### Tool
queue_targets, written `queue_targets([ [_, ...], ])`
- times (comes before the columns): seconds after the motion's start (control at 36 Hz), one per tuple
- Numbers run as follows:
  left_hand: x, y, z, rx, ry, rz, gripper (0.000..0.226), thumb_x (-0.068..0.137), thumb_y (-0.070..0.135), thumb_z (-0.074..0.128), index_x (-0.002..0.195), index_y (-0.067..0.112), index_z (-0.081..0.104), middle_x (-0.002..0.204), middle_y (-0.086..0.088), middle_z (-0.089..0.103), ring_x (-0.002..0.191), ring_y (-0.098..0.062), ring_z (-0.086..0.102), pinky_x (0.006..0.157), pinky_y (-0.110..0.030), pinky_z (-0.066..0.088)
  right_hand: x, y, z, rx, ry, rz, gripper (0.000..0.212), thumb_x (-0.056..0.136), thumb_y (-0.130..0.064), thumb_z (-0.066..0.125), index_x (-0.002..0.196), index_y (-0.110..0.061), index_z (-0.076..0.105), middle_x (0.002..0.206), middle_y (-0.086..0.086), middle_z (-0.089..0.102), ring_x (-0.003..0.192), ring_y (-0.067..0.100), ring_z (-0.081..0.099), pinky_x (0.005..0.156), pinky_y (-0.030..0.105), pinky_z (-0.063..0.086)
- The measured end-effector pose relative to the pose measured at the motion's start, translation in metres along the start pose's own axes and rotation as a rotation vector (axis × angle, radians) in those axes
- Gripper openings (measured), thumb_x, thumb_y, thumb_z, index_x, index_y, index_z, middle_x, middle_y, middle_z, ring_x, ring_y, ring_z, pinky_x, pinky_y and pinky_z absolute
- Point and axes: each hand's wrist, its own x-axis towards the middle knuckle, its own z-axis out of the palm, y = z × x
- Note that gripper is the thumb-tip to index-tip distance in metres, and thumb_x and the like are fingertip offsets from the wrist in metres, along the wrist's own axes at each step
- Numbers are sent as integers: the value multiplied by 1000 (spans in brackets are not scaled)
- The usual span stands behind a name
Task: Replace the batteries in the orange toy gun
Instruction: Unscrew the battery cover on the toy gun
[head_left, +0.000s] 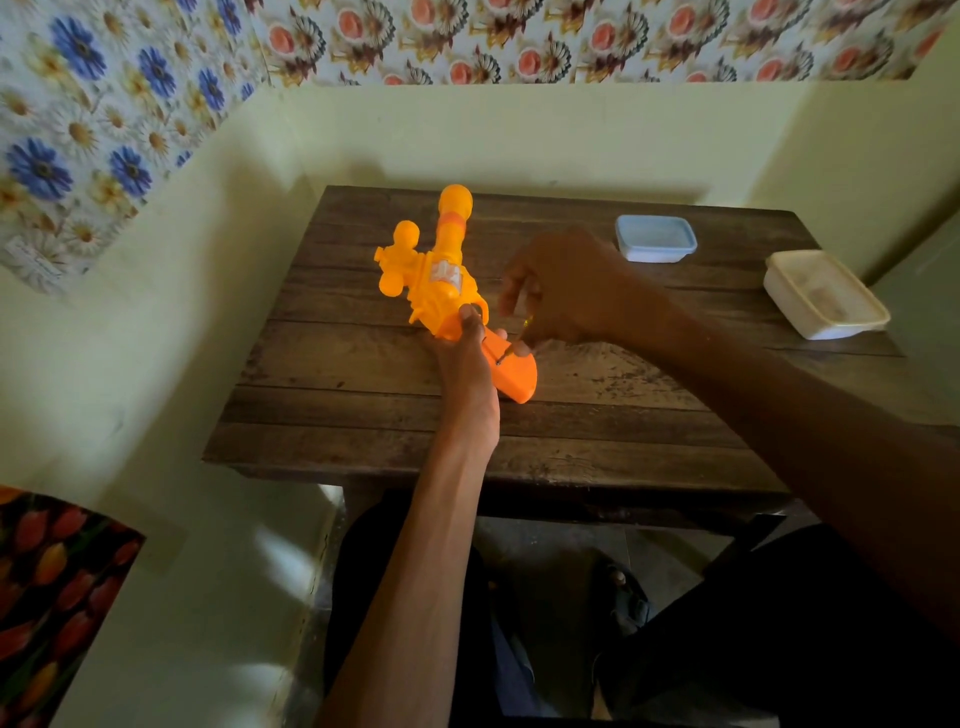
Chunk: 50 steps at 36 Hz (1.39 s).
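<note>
The orange toy gun (441, 275) lies on the dark wooden table (363, 405), barrel pointing away from me, grip toward me. My left hand (467, 364) wraps around the grip near the trigger. My right hand (566, 286) is closed around a small screwdriver (514, 343) with a yellowish handle. Its thin tip touches the side of the grip, near the butt. No batteries are visible.
A blue lidded plastic box (655, 238) stands at the back of the table. A white lidded box (823, 293) sits at the far right edge. Walls close in on the left and behind. My legs and a sandalled foot (621, 592) show below the table.
</note>
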Motion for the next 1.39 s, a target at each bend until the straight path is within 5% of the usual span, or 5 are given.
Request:
queue_targets([
  [0.11,1,-2,-2,38,6,5,40,98,44,51,133,25,47,123,-6,62,104,-22,63,99,-53,48,-2,-1,2,19,14,-14,31,74,-37,79,93,-15,70,72,-9,56,77,11,59,71,28,48],
  [0.44,-1,0,-2,32,22,-10,34,99,41,50,126,21,50,83,-1,59,67,-8,61,82,-40,52,-1,-3,3,7,57,-79,25,66,-23,81,90,-22,74,68,-21,47,76,6,55,68,25,45],
  [0.61,-3,1,-4,54,-7,31,43,99,40,50,138,23,46,131,-10,60,93,-16,64,85,-40,51,-2,-6,0,28,-67,-7,33,96,-29,53,64,-25,46,45,-2,52,48,-5,56,50,17,45],
  [0.86,-5,1,-1,-53,-37,12,48,96,41,53,137,20,42,129,-20,56,90,-23,58,86,-53,55,-4,-1,0,-55,-20,-17,37,64,-26,85,98,-23,72,84,-10,57,87,13,59,75,29,49],
  [1.39,-7,5,0,-206,-44,24,48,99,30,52,143,20,37,122,-4,58,85,-18,63,81,-39,53,-37,44,43,335,215,228,18,91,-20,62,103,-29,73,87,-9,69,75,1,59,67,20,47],
])
